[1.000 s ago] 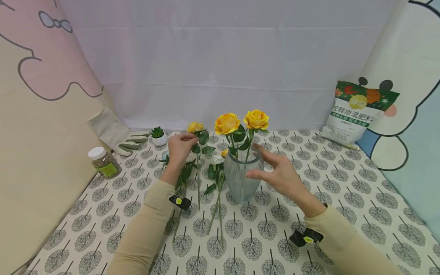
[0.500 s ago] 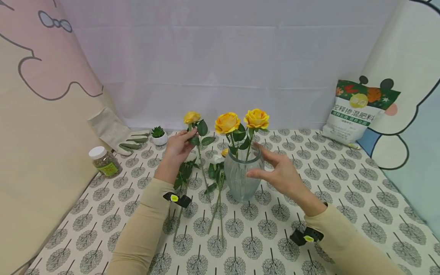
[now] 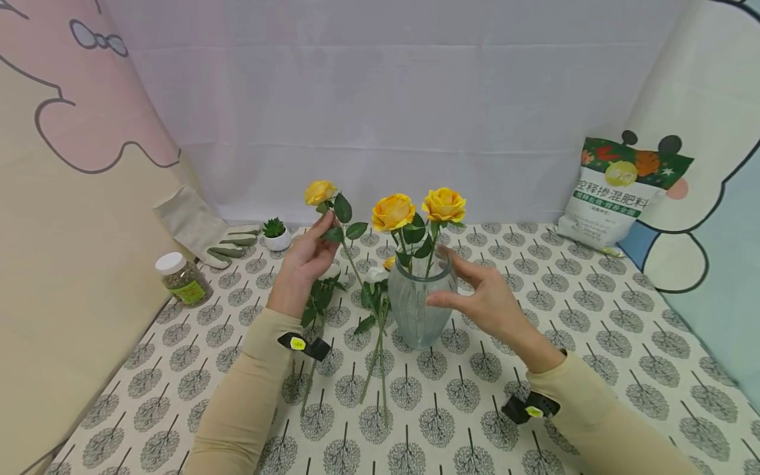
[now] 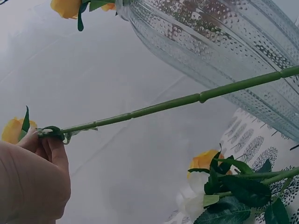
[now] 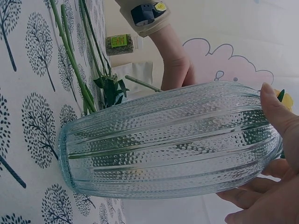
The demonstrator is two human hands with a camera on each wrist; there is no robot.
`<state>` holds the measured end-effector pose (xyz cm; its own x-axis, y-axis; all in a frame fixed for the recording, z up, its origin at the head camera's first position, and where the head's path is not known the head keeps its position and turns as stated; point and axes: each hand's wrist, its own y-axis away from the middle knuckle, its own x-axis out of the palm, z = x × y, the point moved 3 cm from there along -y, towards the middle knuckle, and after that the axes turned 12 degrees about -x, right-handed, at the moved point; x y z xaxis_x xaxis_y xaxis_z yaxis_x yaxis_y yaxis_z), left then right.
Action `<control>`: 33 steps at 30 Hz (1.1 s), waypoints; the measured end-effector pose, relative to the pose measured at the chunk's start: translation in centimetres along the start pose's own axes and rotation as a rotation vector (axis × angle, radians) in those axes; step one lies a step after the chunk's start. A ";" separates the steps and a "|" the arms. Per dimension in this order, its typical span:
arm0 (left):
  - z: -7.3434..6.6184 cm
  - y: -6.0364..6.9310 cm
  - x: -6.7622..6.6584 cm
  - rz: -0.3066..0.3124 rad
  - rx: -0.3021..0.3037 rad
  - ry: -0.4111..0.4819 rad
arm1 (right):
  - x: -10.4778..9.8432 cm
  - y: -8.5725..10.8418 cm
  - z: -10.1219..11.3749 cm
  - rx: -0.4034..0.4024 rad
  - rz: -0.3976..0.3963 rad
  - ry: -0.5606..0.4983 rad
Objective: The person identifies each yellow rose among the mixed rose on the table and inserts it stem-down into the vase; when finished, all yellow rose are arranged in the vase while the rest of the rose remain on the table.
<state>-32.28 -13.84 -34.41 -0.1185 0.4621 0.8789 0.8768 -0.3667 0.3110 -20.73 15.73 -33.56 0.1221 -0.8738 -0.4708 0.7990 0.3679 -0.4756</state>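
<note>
My left hand (image 3: 307,264) pinches a yellow rose (image 3: 320,192) by its stem just under the bloom. In the left wrist view its bare green stem (image 4: 163,106) slants up to the right, in front of the vase. A ribbed clear glass vase (image 3: 415,313) stands upright on the table, two yellow roses (image 3: 393,212) in it. My right hand (image 3: 489,307) holds the vase near its rim, thumb on the near side and fingers round the far side. The right wrist view shows the thumb (image 5: 275,105) against the glass. Cut flowers, including a white rose (image 3: 375,276), lie between hand and vase.
A lidded jar of pellets (image 3: 184,280), gloves (image 3: 204,227) and a small potted succulent (image 3: 276,235) are at the left. A fertilizer bag (image 3: 617,198) leans at the back right. A tree-patterned cloth (image 3: 475,422) covers the table.
My left hand has lifted the yellow rose off the table, raising its bloom and drawing it leftward, so the stem now tilts. The right hand and vase have stayed in place.
</note>
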 end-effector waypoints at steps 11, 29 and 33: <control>0.4 1.0 1.3 0.087 0.044 0.015 | 0.0 0.0 0.0 0.007 -0.002 -0.006; 0.5 1.4 1.6 0.140 0.070 0.042 | 0.0 0.1 0.0 -0.011 -0.002 -0.013; 0.5 1.4 1.6 0.154 0.070 0.024 | 0.0 0.1 0.0 -0.015 0.000 -0.011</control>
<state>-30.99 -13.24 -32.77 0.0095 0.3851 0.9228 0.9155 -0.3746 0.1469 -20.70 15.77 -33.58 0.1287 -0.8772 -0.4626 0.7902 0.3726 -0.4866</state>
